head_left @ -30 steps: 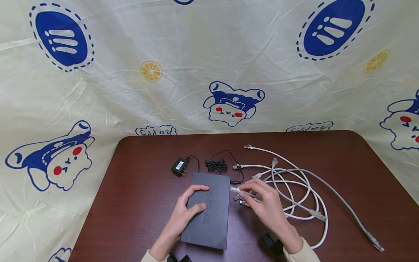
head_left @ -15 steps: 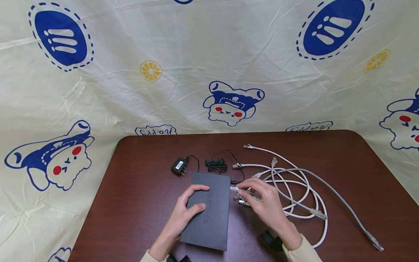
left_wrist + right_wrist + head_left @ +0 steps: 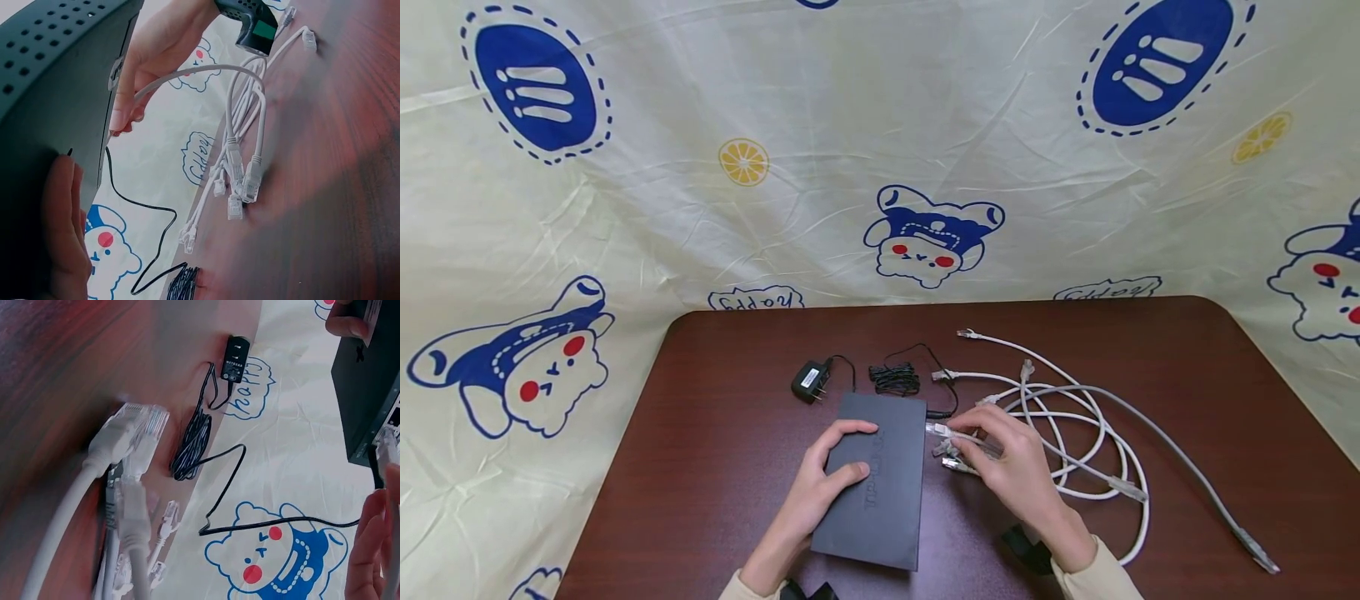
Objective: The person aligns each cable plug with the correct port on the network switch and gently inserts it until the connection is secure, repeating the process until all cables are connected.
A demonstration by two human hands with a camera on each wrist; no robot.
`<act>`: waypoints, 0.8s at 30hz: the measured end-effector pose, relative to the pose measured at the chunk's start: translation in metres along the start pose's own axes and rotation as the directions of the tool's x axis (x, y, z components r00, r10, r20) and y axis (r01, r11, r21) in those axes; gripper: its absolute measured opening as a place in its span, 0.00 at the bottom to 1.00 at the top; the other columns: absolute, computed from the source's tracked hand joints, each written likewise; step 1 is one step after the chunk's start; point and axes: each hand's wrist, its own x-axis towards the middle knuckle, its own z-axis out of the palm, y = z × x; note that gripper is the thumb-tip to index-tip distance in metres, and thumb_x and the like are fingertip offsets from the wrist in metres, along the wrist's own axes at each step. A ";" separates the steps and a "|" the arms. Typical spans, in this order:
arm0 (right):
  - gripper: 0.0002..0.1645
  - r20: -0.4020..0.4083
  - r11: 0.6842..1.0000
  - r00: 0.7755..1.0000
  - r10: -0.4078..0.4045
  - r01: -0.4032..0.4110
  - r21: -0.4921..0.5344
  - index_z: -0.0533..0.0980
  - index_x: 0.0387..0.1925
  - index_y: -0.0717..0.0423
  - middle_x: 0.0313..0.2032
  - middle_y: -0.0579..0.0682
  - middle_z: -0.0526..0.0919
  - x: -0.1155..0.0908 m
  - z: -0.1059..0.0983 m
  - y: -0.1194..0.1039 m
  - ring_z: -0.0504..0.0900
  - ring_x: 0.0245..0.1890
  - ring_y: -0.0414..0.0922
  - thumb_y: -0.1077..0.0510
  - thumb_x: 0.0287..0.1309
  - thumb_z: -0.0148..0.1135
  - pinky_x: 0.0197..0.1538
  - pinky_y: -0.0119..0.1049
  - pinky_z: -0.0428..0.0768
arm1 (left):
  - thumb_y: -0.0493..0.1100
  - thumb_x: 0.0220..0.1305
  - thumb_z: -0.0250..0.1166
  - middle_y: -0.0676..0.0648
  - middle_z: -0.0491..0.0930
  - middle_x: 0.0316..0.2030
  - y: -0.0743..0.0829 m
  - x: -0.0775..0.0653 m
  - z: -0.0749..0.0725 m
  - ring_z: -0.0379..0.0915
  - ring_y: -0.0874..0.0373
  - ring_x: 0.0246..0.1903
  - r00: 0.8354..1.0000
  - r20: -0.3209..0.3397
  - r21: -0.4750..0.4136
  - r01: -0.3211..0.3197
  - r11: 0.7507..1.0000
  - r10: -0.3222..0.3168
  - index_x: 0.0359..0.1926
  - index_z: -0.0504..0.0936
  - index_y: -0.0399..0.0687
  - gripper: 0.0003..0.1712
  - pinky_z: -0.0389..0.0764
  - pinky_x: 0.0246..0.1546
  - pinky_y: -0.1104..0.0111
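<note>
Left hand (image 3: 820, 479) grips the dark box (image 3: 876, 508) above the table (image 3: 722, 467); right hand (image 3: 1015, 454) pinches a cable plug (image 3: 937, 429) at the box's port side — I cannot tell how deep it sits. White cables (image 3: 62, 519) lie nearby.

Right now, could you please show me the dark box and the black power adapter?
Dark box (image 3: 891, 485): head view, its broad lettered face.
Black power adapter (image 3: 809, 382): head view, the middle of its body.
</note>
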 end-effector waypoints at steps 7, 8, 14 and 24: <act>0.22 -0.061 0.999 0.998 -0.025 0.026 0.018 0.82 0.30 0.53 0.30 0.45 0.82 -0.001 0.001 0.002 0.80 0.30 0.42 0.78 0.33 0.73 0.37 0.27 0.75 | 0.34 0.60 0.60 0.41 0.73 0.49 0.000 0.000 0.000 0.74 0.52 0.41 1.000 0.030 -0.014 -0.007 1.000 0.008 0.57 0.74 0.45 0.22 0.77 0.40 0.62; 0.22 -0.063 0.999 0.998 -0.028 0.030 0.025 0.82 0.30 0.54 0.30 0.46 0.82 0.000 0.001 0.002 0.80 0.29 0.42 0.79 0.32 0.73 0.36 0.26 0.75 | 0.34 0.61 0.60 0.41 0.72 0.49 0.000 0.000 0.000 0.74 0.52 0.41 0.999 0.033 -0.017 -0.005 1.000 0.006 0.57 0.74 0.45 0.22 0.77 0.40 0.62; 0.21 -0.057 0.997 0.998 -0.026 0.030 0.075 0.81 0.28 0.57 0.30 0.51 0.82 0.003 0.000 -0.004 0.80 0.30 0.43 0.82 0.34 0.70 0.38 0.25 0.75 | 0.35 0.62 0.60 0.41 0.71 0.50 0.001 -0.002 0.001 0.75 0.52 0.38 0.998 0.046 -0.026 0.031 0.999 -0.030 0.57 0.73 0.47 0.22 0.78 0.37 0.61; 0.07 -0.052 0.996 0.998 -0.037 0.041 0.080 0.82 0.30 0.57 0.30 0.50 0.82 0.003 0.005 0.003 0.80 0.32 0.43 0.69 0.49 0.70 0.38 0.26 0.74 | 0.35 0.61 0.60 0.40 0.72 0.48 0.004 -0.004 0.003 0.77 0.52 0.32 0.995 0.029 -0.076 0.097 0.992 -0.095 0.57 0.74 0.48 0.22 0.79 0.33 0.60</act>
